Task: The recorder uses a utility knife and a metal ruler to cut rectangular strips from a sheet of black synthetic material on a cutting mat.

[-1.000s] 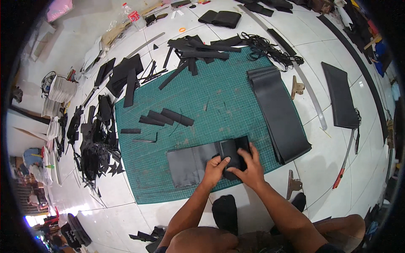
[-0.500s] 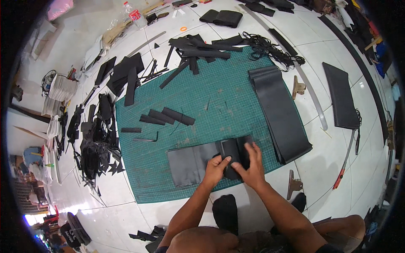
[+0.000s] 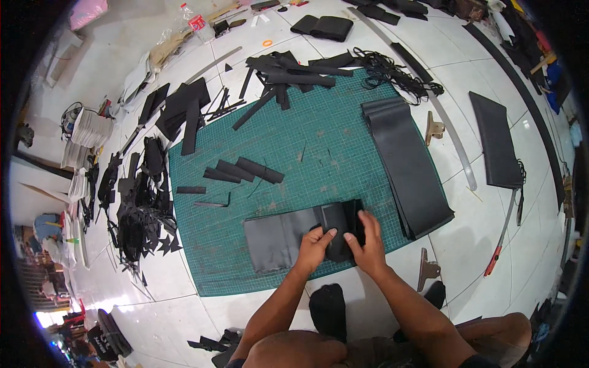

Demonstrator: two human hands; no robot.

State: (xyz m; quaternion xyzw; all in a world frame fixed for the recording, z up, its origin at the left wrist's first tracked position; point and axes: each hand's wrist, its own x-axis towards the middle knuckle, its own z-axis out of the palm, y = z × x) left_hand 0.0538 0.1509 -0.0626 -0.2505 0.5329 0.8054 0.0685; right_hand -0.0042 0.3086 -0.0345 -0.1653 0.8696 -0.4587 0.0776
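A long black leather-like sheet point(image 3: 270, 240) lies along the near edge of the green cutting mat point(image 3: 307, 172), its right part folded over in layers. My left hand point(image 3: 315, 248) is closed on the near side of the fold, thumb on top and fingers curled at the material. At the right end my right hand point(image 3: 368, 245) grips the folded part, thumb on top and fingers along its outer side. Some fingertips are hidden by the black layers. On the mat's right side rests a stack of long black sheets point(image 3: 408, 168).
Several short black strips point(image 3: 245, 170) lie mid-mat. Black offcuts point(image 3: 144, 208) heap at the left; more strips point(image 3: 288, 73) and tangled black cord point(image 3: 399, 73) lie at the far edge. Metal clips point(image 3: 429, 270), a steel ruler point(image 3: 454, 138) and a red-handled tool point(image 3: 492, 260) are at the right.
My right hand has shifted slightly and its fingers have closed in against the folded end, which now stands closer to the rest of the fold. The left hand has hardly moved.
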